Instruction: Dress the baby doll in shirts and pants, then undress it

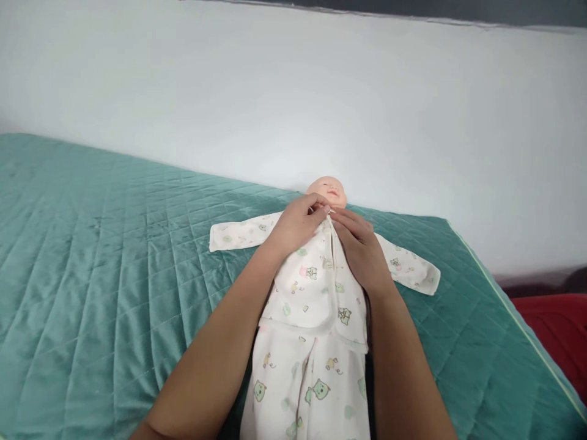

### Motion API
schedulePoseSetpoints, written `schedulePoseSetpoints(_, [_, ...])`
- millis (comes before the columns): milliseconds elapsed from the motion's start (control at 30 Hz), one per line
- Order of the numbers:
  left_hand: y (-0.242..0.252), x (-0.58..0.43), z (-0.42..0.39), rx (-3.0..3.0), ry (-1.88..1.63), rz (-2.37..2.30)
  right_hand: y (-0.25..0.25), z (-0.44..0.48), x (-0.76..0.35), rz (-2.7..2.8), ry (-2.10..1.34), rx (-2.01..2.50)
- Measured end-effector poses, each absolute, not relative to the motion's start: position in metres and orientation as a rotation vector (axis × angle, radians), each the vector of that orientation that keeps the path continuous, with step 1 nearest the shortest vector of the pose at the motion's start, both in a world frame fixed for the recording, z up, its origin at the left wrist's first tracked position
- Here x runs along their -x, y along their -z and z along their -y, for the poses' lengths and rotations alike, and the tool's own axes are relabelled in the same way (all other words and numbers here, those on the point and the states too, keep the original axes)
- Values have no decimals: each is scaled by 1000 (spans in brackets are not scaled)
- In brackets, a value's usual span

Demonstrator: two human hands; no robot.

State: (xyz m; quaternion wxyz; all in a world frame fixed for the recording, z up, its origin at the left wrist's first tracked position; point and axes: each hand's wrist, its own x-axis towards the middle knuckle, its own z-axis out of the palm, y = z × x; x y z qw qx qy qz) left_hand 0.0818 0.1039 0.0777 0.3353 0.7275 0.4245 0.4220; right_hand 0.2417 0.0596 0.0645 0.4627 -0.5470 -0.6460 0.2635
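Note:
A baby doll [331,188] lies on its back, head toward the wall. It wears a white baby jacket [306,287] with bear prints and matching trousers [316,391]. At the neck, my left hand [305,217] pinches one side of the jacket's collar. My right hand [355,235] has its fingers closed at the other side of the collar, close to the left fingertips. Whatever fastener lies between the fingers is hidden. Below the collar the front edges show a narrow gap. Both sleeves spread outward.
A green quilted bed cover [114,275] lies under the doll. Behind it rises a white wall [275,91]. Past the bed's right edge stands a red plastic object [554,330], perhaps a stool or chair.

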Motion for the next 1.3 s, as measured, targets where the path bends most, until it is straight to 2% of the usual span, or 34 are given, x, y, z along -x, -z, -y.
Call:
schedulePoseSetpoints(633, [-80,-82,-105,-1905,-1050,-1191,-59,-60,-242,1382,-701,1288])
schedulePoseSetpoints(1000, [-73,-83,-110,-1759,-1189,-1226,-62,-59,-244,1467,-705,1317])
schedulePoseSetpoints(1300, [-84,-84,-99,-1782,-1300,-1281,-75,-48,-240,1265,-500,1402])
